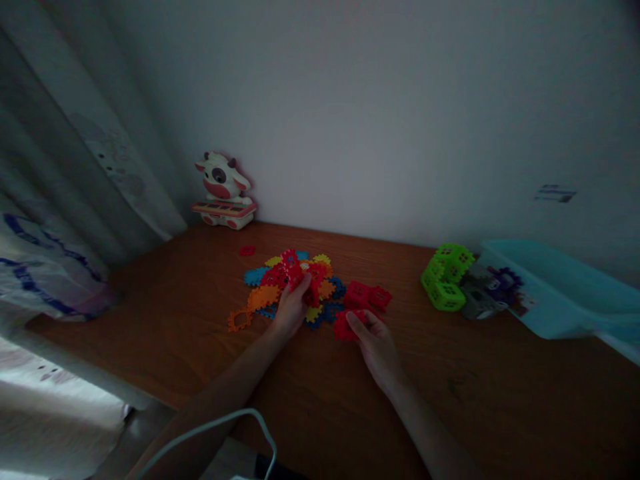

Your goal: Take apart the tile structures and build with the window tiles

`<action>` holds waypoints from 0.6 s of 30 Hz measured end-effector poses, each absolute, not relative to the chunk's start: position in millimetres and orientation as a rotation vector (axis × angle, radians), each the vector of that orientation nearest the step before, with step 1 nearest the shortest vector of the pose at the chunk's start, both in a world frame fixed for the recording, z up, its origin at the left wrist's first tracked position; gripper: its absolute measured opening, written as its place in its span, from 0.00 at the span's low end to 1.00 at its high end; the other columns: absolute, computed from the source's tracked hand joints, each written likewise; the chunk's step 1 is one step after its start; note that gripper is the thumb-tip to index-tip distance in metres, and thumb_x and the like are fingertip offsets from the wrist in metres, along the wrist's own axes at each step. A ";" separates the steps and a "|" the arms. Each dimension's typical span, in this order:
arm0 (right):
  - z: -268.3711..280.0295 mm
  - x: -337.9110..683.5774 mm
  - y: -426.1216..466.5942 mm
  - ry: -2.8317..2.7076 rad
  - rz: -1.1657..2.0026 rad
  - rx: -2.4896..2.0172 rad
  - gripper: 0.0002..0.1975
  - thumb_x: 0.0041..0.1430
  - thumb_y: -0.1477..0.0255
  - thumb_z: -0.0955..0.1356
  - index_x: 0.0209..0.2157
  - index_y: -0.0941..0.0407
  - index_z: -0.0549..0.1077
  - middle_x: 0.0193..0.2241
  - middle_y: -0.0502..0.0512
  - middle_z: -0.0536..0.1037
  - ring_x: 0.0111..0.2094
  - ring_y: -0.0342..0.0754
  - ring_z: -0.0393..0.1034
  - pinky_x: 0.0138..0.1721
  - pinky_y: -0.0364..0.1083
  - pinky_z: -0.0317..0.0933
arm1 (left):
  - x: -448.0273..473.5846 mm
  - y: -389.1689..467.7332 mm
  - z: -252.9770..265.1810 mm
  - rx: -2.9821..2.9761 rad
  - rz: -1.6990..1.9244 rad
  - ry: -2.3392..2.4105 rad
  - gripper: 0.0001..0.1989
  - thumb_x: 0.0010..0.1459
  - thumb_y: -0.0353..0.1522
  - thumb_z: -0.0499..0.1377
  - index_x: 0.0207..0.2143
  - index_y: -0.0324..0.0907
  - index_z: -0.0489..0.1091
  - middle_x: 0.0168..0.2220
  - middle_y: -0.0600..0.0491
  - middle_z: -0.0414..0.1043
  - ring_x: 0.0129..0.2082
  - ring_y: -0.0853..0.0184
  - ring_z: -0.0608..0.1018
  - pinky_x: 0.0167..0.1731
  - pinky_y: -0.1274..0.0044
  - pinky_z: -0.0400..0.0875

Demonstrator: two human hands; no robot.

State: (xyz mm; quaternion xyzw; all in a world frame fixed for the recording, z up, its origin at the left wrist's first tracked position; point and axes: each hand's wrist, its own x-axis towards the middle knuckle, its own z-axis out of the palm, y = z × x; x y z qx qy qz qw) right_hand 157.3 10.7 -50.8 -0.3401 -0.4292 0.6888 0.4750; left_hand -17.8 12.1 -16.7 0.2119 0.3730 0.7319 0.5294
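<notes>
My left hand (294, 303) is closed on red toothed building pieces (291, 263), held over a pile of similar plastic pieces. Orange (263, 296), blue, yellow and red ones lie in that pile; an orange ring-shaped piece (241, 321) rests at its left edge. Between the thumb and fingers of my right hand (374, 340) is a flat red toothed piece (345, 327), apart from what the left hand holds. Just beyond it, a red joined block (361, 295) sits on the table. How the left hand's pieces connect is partly hidden by the fingers.
A cow toy keyboard (225, 193) stands at the back left by the wall. At right are a green built shape (447, 277), grey and purple pieces (483, 297) and a light blue bin (560, 293). A plastic bag (55, 280) lies at far left; a pale cable (220, 421) loops in front.
</notes>
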 end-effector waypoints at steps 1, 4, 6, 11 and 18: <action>-49.9 157.2 10.2 -1.032 1.696 -0.821 0.17 0.47 0.57 0.78 0.32 0.54 0.78 0.31 0.51 0.82 0.32 0.47 0.75 0.41 0.48 0.69 | -20.4 13.4 -17.9 0.543 1.777 0.930 0.13 0.48 0.38 0.71 0.31 0.41 0.74 0.27 0.57 0.76 0.30 0.69 0.78 0.34 0.80 0.73; -45.8 155.9 8.3 -0.991 1.723 -0.788 0.17 0.47 0.58 0.78 0.36 0.53 0.78 0.35 0.52 0.82 0.36 0.48 0.76 0.43 0.49 0.70 | -19.0 11.9 -23.4 0.692 1.676 1.027 0.18 0.48 0.44 0.70 0.34 0.41 0.74 0.27 0.56 0.75 0.28 0.69 0.76 0.32 0.78 0.72; -43.9 155.3 8.4 -0.971 1.688 -0.784 0.18 0.48 0.58 0.77 0.37 0.52 0.78 0.37 0.52 0.82 0.37 0.49 0.76 0.43 0.49 0.70 | -11.7 6.1 -25.8 0.872 1.517 1.092 0.18 0.51 0.47 0.68 0.33 0.40 0.75 0.27 0.54 0.75 0.28 0.67 0.76 0.32 0.77 0.71; -47.1 158.4 13.9 -0.960 1.515 -0.910 0.19 0.46 0.57 0.78 0.30 0.54 0.72 0.29 0.49 0.80 0.30 0.47 0.74 0.36 0.47 0.69 | 6.2 -12.4 -22.8 1.369 1.271 1.088 0.14 0.60 0.44 0.60 0.35 0.44 0.77 0.29 0.52 0.76 0.34 0.61 0.76 0.38 0.73 0.72; -44.7 160.9 13.3 -0.943 1.331 -1.055 0.23 0.43 0.56 0.78 0.34 0.53 0.69 0.30 0.48 0.79 0.29 0.47 0.73 0.32 0.46 0.68 | 4.4 -14.0 -22.5 1.549 1.134 1.114 0.14 0.63 0.41 0.57 0.44 0.44 0.76 0.35 0.50 0.77 0.34 0.62 0.76 0.38 0.74 0.70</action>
